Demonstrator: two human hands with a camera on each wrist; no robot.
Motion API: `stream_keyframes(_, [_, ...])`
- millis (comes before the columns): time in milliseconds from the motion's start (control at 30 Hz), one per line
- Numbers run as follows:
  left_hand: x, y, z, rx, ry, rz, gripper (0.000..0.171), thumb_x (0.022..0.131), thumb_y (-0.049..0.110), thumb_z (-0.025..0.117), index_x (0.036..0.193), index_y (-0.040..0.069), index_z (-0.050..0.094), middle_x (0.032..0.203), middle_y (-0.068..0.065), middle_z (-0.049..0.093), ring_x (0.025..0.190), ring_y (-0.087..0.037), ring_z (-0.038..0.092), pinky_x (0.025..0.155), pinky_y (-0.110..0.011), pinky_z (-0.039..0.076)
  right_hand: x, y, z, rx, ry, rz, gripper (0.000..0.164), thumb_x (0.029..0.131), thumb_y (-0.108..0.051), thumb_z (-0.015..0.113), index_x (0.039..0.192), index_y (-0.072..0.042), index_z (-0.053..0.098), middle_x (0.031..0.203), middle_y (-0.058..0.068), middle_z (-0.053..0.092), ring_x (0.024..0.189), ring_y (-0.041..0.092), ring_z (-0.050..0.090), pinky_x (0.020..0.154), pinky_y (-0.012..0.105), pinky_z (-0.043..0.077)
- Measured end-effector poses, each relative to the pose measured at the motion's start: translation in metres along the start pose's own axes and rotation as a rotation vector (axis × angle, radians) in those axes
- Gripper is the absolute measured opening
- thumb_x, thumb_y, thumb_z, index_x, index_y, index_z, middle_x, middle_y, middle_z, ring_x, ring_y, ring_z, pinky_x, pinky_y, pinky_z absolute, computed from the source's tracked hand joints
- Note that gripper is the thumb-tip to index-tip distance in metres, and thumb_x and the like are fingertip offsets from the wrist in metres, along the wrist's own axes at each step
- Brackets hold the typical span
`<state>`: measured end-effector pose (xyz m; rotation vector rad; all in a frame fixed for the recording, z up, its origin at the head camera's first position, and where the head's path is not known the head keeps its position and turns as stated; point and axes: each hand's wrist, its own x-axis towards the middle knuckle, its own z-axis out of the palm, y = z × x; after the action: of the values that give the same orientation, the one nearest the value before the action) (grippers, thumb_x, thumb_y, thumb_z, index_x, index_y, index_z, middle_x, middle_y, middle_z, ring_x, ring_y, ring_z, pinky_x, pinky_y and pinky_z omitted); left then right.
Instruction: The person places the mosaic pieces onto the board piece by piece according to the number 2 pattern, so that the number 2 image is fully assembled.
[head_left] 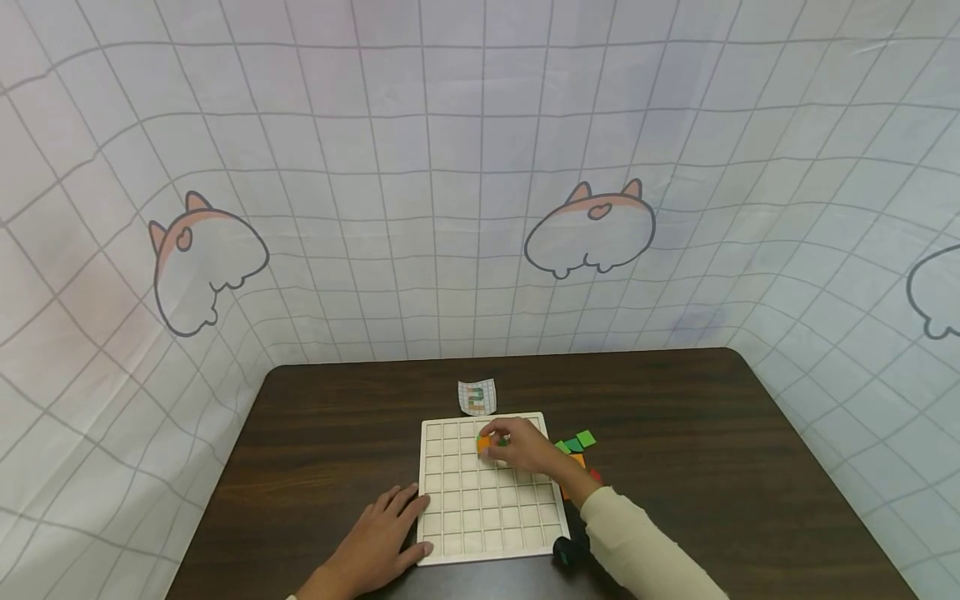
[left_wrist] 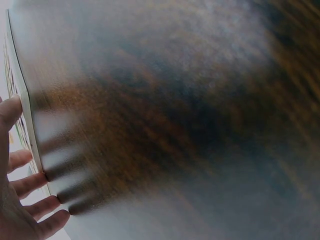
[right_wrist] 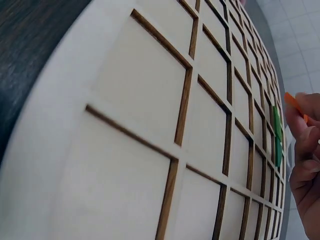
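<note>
A white square board point(head_left: 480, 521) with a raised grid lies on the dark wooden table. Over its far rows my right hand point(head_left: 521, 448) pinches an orange square tile point(head_left: 483, 444) between thumb and fingers. In the right wrist view the orange tile point(right_wrist: 295, 105) is tilted, held just off green tiles point(right_wrist: 278, 137) set in the far cells. My left hand point(head_left: 381, 537) lies at the board's left side, fingers spread, thumb and fingertips touching the edge. The left wrist view shows those fingertips along the board's rim point(left_wrist: 28, 107).
Beyond the board's far edge is a small printed card point(head_left: 477, 397) with a coloured grid pattern. Loose green tiles point(head_left: 586, 438), orange and red ones lie right of the board, partly behind my right forearm. A black object point(head_left: 566, 552) sits by the near right corner. A white gridded curtain point(head_left: 450, 167) surrounds the table.
</note>
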<state>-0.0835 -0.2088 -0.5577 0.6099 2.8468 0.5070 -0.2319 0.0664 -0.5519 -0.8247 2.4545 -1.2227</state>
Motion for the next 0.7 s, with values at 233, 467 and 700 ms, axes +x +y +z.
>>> stream_keyframes(233, [0.001,-0.003,0.002,0.009,-0.004,-0.003,0.067,0.096,0.057,0.060,0.147,0.015,0.049,0.154,-0.017,0.042,0.137,-0.046,0.044,0.099,-0.065,0.042,0.005,0.000,0.008,-0.016,0.016,0.000,0.024,0.092,-0.010,0.072,0.115,-0.005,0.070,0.087,0.001,0.067,0.074,0.011,0.053,0.066,0.025,0.042])
stream_keyframes(467, [0.001,-0.004,0.003,0.013,0.003,-0.004,0.067,0.096,0.056,0.059,0.148,0.015,0.048,0.155,-0.017,0.042,0.137,-0.046,0.044,0.099,-0.065,0.043,0.010,-0.001,0.012,-0.028,0.014,0.014,0.024,0.092,-0.011,0.073,0.115,-0.006,0.068,0.088,0.001,0.067,0.072,0.009,0.056,0.066,0.025,0.045])
stream_keyframes(700, [0.000,-0.001,0.001,0.019,0.012,0.001,0.066,0.096,0.055,0.061,0.147,0.014,0.049,0.154,-0.017,0.043,0.136,-0.046,0.044,0.098,-0.065,0.043,0.012,-0.006,0.015,-0.070,0.021,0.046,0.022,0.091,-0.013,0.073,0.112,-0.008,0.070,0.087,-0.001,0.067,0.073,0.008,0.055,0.069,0.026,0.046])
